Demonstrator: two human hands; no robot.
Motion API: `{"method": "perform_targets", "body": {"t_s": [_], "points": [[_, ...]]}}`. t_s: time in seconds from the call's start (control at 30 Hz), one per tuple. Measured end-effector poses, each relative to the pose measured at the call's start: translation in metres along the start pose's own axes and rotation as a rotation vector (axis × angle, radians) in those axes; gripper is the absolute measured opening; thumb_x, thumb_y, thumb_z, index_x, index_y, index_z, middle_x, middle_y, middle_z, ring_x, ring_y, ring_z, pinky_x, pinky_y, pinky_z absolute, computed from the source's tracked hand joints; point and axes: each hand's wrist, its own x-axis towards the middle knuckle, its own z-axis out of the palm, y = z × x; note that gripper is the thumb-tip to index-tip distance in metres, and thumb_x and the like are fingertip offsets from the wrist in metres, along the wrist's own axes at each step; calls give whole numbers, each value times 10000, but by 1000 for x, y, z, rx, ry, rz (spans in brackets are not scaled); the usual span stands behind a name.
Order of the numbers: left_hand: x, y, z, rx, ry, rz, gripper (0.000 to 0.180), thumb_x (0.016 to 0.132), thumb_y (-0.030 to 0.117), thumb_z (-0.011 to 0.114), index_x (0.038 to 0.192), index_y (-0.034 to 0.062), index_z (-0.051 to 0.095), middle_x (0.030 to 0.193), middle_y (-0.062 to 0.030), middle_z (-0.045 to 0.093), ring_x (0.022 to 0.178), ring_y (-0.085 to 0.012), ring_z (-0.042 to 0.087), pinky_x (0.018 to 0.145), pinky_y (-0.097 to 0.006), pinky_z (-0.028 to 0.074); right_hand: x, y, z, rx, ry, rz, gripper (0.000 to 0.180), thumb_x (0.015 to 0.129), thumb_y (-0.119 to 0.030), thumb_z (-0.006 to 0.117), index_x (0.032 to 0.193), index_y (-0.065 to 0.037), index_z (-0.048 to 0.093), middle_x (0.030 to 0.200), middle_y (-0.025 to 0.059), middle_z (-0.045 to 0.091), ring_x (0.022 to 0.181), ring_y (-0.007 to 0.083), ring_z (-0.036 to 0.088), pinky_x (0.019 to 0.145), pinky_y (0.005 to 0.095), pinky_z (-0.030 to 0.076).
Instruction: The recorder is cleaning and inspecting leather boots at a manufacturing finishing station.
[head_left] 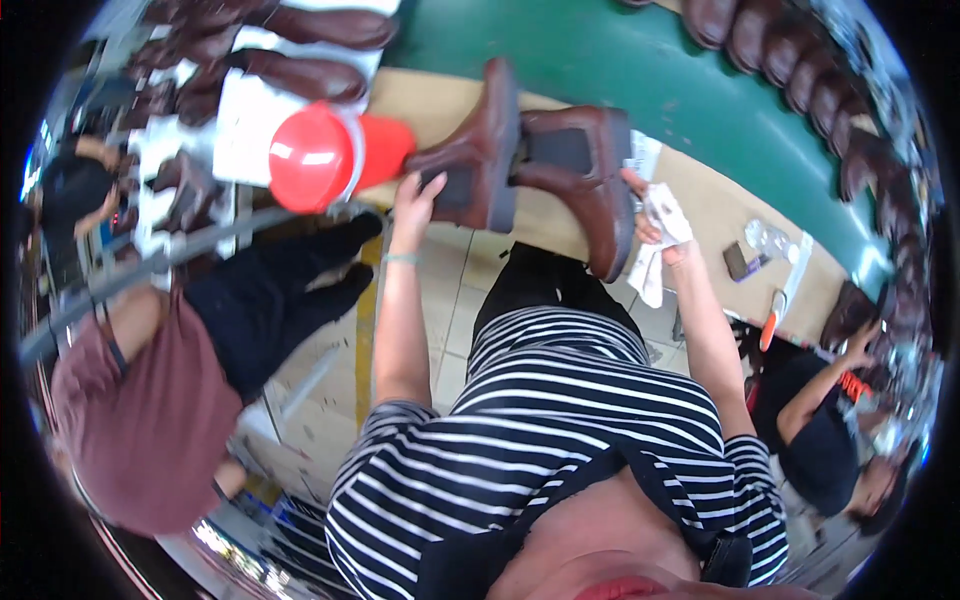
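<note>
Two brown Chelsea boots with dark elastic panels and dark soles lie in front of me over the near edge of the bench. My left hand (416,205) is closed on the left boot (488,150) at its shaft, with the thumb over the elastic panel. The right boot (585,190) lies against it, turned the opposite way, toe toward me. My right hand (660,235) has a crumpled white cloth (664,215) in it. Its fingers reach to the sole of the right boot; whether they grip it I cannot tell.
A red bucket (315,158) stands left of the boots on the tan bench edge (705,190). Rightward lie a small dark block (738,262), clear plastic (770,240) and an orange-handled tool (772,318). Beyond runs a green surface (640,75) with rows of brown shoes. People work on both sides.
</note>
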Motion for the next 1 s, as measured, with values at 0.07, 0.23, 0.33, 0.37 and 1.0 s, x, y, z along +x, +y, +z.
{"method": "perform_targets", "body": {"t_s": [0.07, 0.23, 0.33, 0.37, 1.0], "points": [[-4, -7, -7, 263, 91, 1, 244, 848, 169, 667, 978, -36, 632, 902, -105, 667, 830, -144, 604, 783, -298, 475, -1, -1, 8, -103, -23, 60, 639, 918, -333, 537, 1423, -12, 312, 785, 49, 583, 454, 91, 408, 421, 233, 365], [-31, 72, 37, 640, 293, 7, 251, 869, 169, 631, 1022, -24, 580, 859, -120, 632, 773, -230, 611, 752, -345, 483, -19, -9, 2, -30, 52, -41, 603, 963, -351, 458, 1393, 49, 324, 706, 50, 542, 464, 92, 396, 418, 226, 348], [-42, 136, 93, 520, 61, 357, 312, 867, 124, 621, 1121, -32, 529, 1037, -184, 571, 928, -301, 590, 783, -371, 486, -34, -12, 14, 10, 87, -64, 580, 972, -338, 441, 1374, 67, 339, 979, 113, 616, 465, 90, 397, 421, 223, 357], [-42, 154, 115, 487, -97, 286, 386, 859, 121, 623, 1173, -62, 494, 1053, -219, 557, 980, -342, 564, 854, -398, 458, -35, -9, 16, 13, 90, -71, 550, 970, -311, 438, 1363, 65, 354, 1295, 165, 508, 466, 87, 398, 411, 218, 356], [-8, 177, 212, 557, -394, 272, 407, 668, 6, 725, 1067, 56, 658, 912, -186, 636, 844, -354, 612, 756, -404, 483, -53, 16, -20, 286, -130, -36, 570, 945, -269, 451, 1460, -95, 280, 601, 64, 497, 465, 138, 447, 412, 259, 371]]}}
